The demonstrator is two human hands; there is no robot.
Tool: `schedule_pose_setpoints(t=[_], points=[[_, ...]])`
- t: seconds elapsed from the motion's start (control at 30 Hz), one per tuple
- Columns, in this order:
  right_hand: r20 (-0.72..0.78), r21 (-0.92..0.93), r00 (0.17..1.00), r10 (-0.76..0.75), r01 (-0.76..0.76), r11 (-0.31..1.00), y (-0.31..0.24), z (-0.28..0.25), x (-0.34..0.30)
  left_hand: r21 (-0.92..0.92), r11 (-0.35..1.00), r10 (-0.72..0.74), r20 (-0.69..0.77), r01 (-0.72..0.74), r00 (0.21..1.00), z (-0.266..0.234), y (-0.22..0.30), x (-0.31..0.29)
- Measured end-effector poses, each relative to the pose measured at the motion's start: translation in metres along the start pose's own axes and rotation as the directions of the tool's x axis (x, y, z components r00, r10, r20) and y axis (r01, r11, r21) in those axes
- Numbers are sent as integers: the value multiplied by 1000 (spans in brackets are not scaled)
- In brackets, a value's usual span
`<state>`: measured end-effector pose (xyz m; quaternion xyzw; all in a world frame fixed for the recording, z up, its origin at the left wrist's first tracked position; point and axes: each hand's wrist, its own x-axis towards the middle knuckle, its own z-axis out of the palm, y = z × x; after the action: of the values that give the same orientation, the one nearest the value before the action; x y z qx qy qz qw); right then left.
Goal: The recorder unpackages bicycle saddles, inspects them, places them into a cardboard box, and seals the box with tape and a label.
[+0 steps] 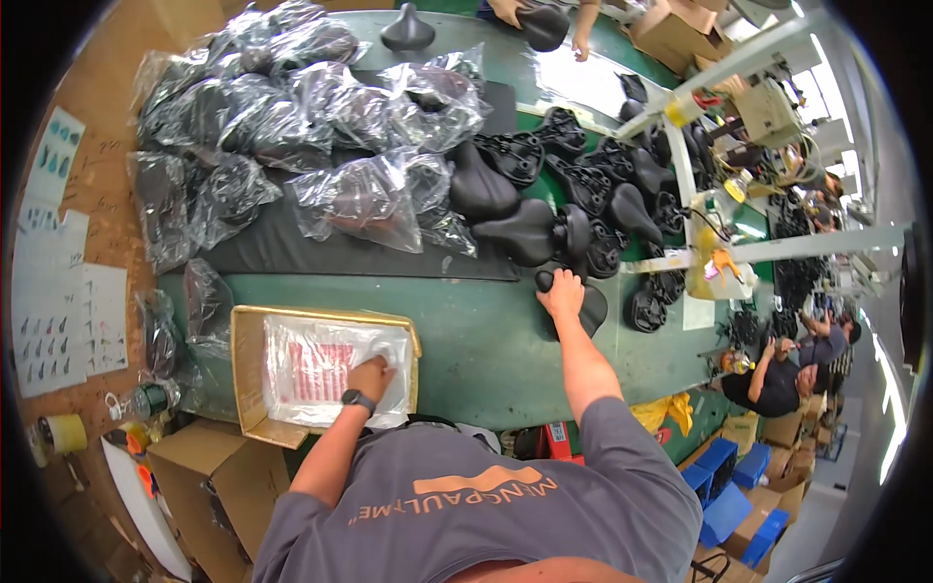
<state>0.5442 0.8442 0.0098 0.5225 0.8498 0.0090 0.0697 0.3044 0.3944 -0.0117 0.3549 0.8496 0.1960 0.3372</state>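
My right hand is closed over the narrow nose of a black bicycle saddle, which rests on the green tabletop. Inside an open cardboard box at the table's near edge lies a stack of clear plastic bags with red print. My left hand, a dark watch on its wrist, is over the right part of this stack. Its fingers are curled and appear to pinch the top bag; the fingertips are partly hidden.
Saddles wrapped in clear plastic are heaped at the far left on a dark mat. Unwrapped black saddles crowd the middle right. A white metal frame stands on the right. Across the table, another person's hands hold a saddle.
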Motion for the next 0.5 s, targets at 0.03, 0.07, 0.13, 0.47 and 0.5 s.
schedule_pose_setpoints(t=[0.03,0.07,0.13,0.47,0.5], points=[[-24,98,999,-38,40,994,-5,-4,-16,13,1000,9,2,-9,1000,22,-15,3],[-58,194,996,-62,72,978,-4,-10,-34,26,1000,17,3,-18,1000,24,-16,6],[-186,458,982,42,48,888,-3,-26,-88,26,1000,17,-18,-17,1000,28,-22,11],[518,709,800,303,-600,371,-19,1,-376,97,974,226,-331,-205,916,81,-68,-7],[713,636,664,224,-748,191,-26,0,-381,54,982,189,-387,-183,903,87,-77,-7]])
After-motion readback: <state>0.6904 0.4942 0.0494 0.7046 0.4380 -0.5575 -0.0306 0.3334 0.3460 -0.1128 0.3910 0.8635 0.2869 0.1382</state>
